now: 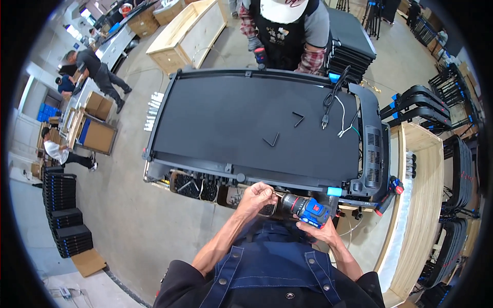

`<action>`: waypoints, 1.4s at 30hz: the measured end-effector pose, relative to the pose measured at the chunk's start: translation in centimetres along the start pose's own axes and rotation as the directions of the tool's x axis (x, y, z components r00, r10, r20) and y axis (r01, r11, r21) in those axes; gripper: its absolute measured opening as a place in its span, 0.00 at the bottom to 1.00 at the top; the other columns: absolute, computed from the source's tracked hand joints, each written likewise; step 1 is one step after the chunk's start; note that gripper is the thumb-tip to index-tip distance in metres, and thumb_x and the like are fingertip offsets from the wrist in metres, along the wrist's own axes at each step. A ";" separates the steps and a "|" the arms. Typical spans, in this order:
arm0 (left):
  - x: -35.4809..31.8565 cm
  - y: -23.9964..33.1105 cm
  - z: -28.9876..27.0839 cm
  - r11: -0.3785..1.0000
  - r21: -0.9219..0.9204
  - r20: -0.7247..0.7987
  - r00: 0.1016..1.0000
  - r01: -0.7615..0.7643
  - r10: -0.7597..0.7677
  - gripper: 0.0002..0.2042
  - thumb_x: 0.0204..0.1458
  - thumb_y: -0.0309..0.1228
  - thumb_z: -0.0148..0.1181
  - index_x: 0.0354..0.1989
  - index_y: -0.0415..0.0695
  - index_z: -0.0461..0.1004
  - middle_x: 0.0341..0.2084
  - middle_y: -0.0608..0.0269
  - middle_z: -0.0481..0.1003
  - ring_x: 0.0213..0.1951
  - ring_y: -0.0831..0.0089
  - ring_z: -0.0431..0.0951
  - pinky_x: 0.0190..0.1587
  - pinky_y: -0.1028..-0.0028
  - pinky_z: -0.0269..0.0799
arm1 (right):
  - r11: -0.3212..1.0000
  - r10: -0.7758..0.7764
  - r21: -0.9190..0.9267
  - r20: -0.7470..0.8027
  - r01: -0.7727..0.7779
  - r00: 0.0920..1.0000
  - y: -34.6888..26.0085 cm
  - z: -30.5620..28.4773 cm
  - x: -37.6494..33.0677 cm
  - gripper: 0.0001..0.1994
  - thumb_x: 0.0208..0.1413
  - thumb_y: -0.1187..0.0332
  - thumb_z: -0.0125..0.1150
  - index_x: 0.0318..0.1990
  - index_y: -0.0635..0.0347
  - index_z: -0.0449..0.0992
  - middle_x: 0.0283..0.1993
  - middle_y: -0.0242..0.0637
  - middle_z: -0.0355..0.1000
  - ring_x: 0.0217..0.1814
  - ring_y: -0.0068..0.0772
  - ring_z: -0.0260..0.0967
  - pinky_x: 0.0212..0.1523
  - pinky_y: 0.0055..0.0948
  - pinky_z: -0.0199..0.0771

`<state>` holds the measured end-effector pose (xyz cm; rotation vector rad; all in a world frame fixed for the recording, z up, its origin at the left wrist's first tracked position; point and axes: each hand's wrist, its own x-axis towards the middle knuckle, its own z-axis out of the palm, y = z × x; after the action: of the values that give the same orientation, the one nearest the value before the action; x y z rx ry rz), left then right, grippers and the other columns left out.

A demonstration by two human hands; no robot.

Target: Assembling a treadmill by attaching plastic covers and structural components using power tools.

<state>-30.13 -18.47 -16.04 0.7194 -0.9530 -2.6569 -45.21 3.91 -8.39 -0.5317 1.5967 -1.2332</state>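
In my right hand [324,233] is a blue and black cordless drill [310,211], gripped by its handle with the chuck turned to the left. The fingers of my left hand [254,200] pinch the tip of the thin driver bit [278,194]; whether a screw is there too, I cannot tell. Both hands are at the near edge of a treadmill [221,113] with a flat black belt. Two black L-shaped hex keys [272,139] lie on the belt. A black power cord [328,105] with a plug and loose wires rests at its right end.
Across the treadmill a person [285,36] in a cap holds another drill [260,54]. Bins of dark fasteners [192,186] sit below the near edge. A third drill [393,191] hangs near the motor cover [371,141]. An open wooden crate [423,205] stands at right.
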 end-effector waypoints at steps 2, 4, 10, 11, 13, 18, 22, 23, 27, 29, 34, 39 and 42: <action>1.3 0.9 0.7 1.000 0.007 0.018 1.000 -0.008 0.008 0.12 0.57 0.34 0.67 0.41 0.39 0.76 0.37 0.55 0.79 0.39 0.66 0.83 0.44 0.67 0.82 | 0.993 -0.002 0.115 -0.039 0.007 0.999 -0.6 0.3 0.1 0.22 0.50 0.74 0.73 0.53 0.62 0.74 0.43 0.36 0.81 0.41 0.23 0.78 0.43 0.26 0.80; 2.6 2.0 1.7 1.000 0.002 0.076 0.997 0.024 -0.024 0.17 0.59 0.39 0.65 0.48 0.38 0.74 0.40 0.52 0.79 0.40 0.66 0.82 0.46 0.67 0.81 | 0.975 -0.029 0.217 -0.065 0.042 0.997 0.0 0.0 0.3 0.25 0.51 0.78 0.71 0.57 0.63 0.71 0.44 0.39 0.80 0.42 0.24 0.78 0.41 0.25 0.81; 9.4 7.0 0.2 0.696 0.706 -0.143 0.936 -0.131 0.322 0.25 0.63 0.43 0.58 0.58 0.34 0.66 0.36 0.51 0.79 0.32 0.67 0.82 0.33 0.70 0.80 | 0.928 -0.092 0.339 -0.192 0.154 0.977 -0.1 -0.4 0.4 0.23 0.51 0.79 0.70 0.55 0.63 0.72 0.43 0.40 0.80 0.41 0.27 0.79 0.40 0.29 0.84; 10.9 7.7 -0.4 0.595 0.796 -0.148 0.915 -0.115 0.376 0.24 0.61 0.42 0.60 0.56 0.33 0.67 0.34 0.51 0.80 0.29 0.68 0.82 0.31 0.70 0.79 | 0.929 -0.107 0.327 -0.216 0.175 0.970 0.2 -0.5 0.4 0.23 0.51 0.79 0.70 0.55 0.64 0.73 0.43 0.41 0.80 0.41 0.27 0.79 0.40 0.29 0.84; 13.6 9.6 -0.3 0.419 0.908 -0.180 0.908 0.006 0.379 0.24 0.57 0.40 0.64 0.52 0.31 0.69 0.30 0.51 0.80 0.25 0.71 0.80 0.27 0.72 0.78 | 0.923 -0.101 0.337 -0.256 0.187 0.961 0.3 -0.7 0.0 0.22 0.51 0.79 0.70 0.54 0.64 0.73 0.43 0.41 0.80 0.40 0.28 0.78 0.40 0.30 0.85; 16.8 11.4 -0.3 0.417 0.902 -0.220 0.949 0.110 0.227 0.16 0.53 0.25 0.65 0.48 0.28 0.74 0.28 0.53 0.81 0.25 0.74 0.81 0.28 0.74 0.79 | 0.910 -0.101 0.344 -0.356 0.231 0.929 1.7 -2.0 -1.5 0.21 0.52 0.80 0.69 0.55 0.63 0.73 0.43 0.41 0.79 0.40 0.28 0.78 0.40 0.30 0.84; 13.9 7.7 1.1 0.598 0.799 -0.049 0.983 -0.066 0.174 0.10 0.52 0.25 0.65 0.40 0.30 0.78 0.26 0.57 0.81 0.26 0.76 0.81 0.30 0.75 0.79 | 0.917 -0.060 0.332 -0.430 0.220 0.901 3.5 -3.7 -3.4 0.21 0.52 0.80 0.68 0.55 0.63 0.73 0.44 0.41 0.79 0.39 0.28 0.79 0.39 0.30 0.84; 12.5 6.4 2.4 0.625 0.778 -0.036 0.989 -0.063 0.146 0.10 0.52 0.25 0.65 0.39 0.31 0.79 0.26 0.58 0.81 0.25 0.76 0.81 0.29 0.75 0.78 | 0.914 -0.033 0.348 -0.450 0.209 0.893 3.8 -4.1 -3.8 0.21 0.53 0.79 0.68 0.55 0.63 0.73 0.44 0.41 0.79 0.39 0.28 0.79 0.39 0.29 0.84; 9.5 1.1 7.0 0.305 0.952 -0.045 0.982 -0.013 0.182 0.10 0.51 0.32 0.66 0.34 0.36 0.81 0.25 0.53 0.82 0.28 0.64 0.83 0.33 0.65 0.78 | 0.908 0.002 0.365 -0.496 0.206 0.869 4.8 -4.6 -4.9 0.20 0.54 0.78 0.67 0.54 0.63 0.73 0.44 0.42 0.80 0.37 0.27 0.79 0.37 0.29 0.83; 8.7 0.1 9.5 -0.032 0.997 -0.068 0.975 0.077 0.213 0.12 0.47 0.38 0.66 0.32 0.40 0.82 0.27 0.51 0.82 0.34 0.55 0.84 0.41 0.59 0.76 | 0.909 0.028 0.371 -0.510 0.190 0.860 5.1 -4.7 -5.5 0.20 0.54 0.78 0.67 0.54 0.64 0.73 0.44 0.42 0.80 0.37 0.28 0.79 0.37 0.29 0.83; 9.6 -1.7 10.4 -0.121 0.992 -0.020 0.979 0.045 0.204 0.10 0.48 0.35 0.66 0.30 0.40 0.80 0.24 0.51 0.81 0.33 0.53 0.82 0.38 0.57 0.75 | 0.871 -0.046 0.393 -0.530 0.294 0.846 5.7 -4.4 -6.0 0.21 0.54 0.79 0.67 0.56 0.64 0.72 0.44 0.44 0.79 0.36 0.28 0.79 0.37 0.29 0.83; 10.8 -2.6 10.2 -0.433 0.744 0.644 0.718 -0.508 0.264 0.07 0.48 0.27 0.64 0.27 0.43 0.70 0.25 0.59 0.73 0.31 0.58 0.75 0.34 0.60 0.71 | 0.879 0.009 0.411 -0.518 0.240 0.856 4.9 -4.9 -6.9 0.23 0.52 0.78 0.69 0.57 0.65 0.71 0.48 0.46 0.79 0.37 0.30 0.79 0.39 0.32 0.84; 12.3 -2.1 11.5 -0.535 0.568 0.781 0.615 -0.625 0.110 0.06 0.47 0.26 0.63 0.29 0.44 0.70 0.26 0.62 0.68 0.34 0.63 0.72 0.37 0.64 0.70 | 0.936 -0.029 0.289 -0.507 0.201 0.862 5.0 -6.1 -7.3 0.23 0.51 0.78 0.69 0.56 0.65 0.72 0.46 0.44 0.80 0.37 0.27 0.79 0.40 0.30 0.82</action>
<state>-46.75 -15.22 -14.25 -0.2342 -2.7454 -0.4316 -46.64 14.51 -9.86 -0.0888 1.7332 -1.7998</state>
